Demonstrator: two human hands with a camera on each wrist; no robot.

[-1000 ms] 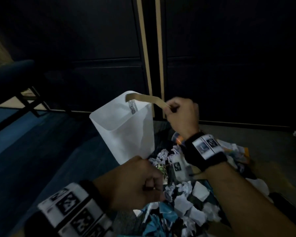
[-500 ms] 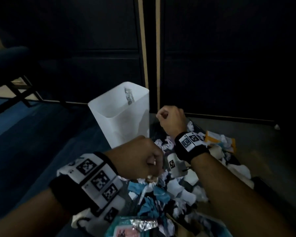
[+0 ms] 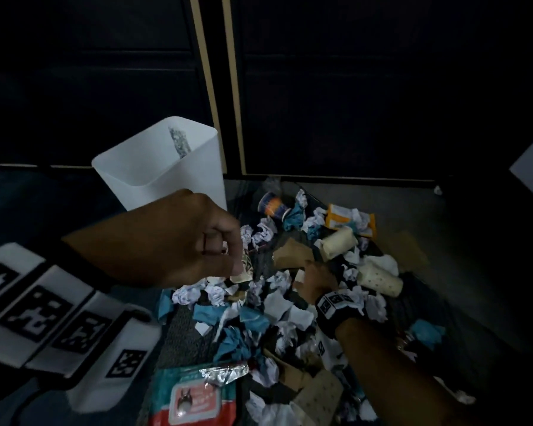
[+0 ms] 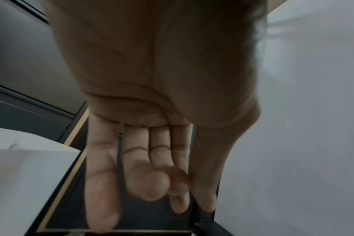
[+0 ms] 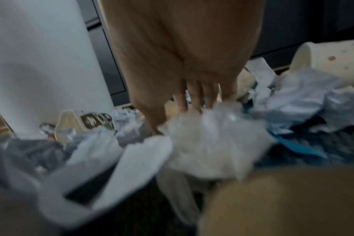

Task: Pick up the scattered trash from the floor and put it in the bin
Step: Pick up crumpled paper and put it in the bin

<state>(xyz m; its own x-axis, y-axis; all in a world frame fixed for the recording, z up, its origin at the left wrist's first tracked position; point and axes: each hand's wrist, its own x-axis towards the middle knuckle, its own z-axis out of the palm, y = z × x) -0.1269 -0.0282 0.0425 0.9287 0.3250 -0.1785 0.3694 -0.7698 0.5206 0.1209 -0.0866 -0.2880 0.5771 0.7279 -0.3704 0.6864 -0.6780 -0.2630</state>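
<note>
Right hand (image 3: 316,279) apparently touches crumpled paper (image 5: 210,143) beside bin (image 3: 166,176).

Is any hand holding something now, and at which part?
Left hand: nothing. Right hand: fingertips on the top of a crumpled white paper; a closed grip cannot be told.

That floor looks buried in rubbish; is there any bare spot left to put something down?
Yes: the dark blue floor left of the white bin, and the grey strip right of the trash pile. Between them the litter is packed, where the right hand reaches.
</note>
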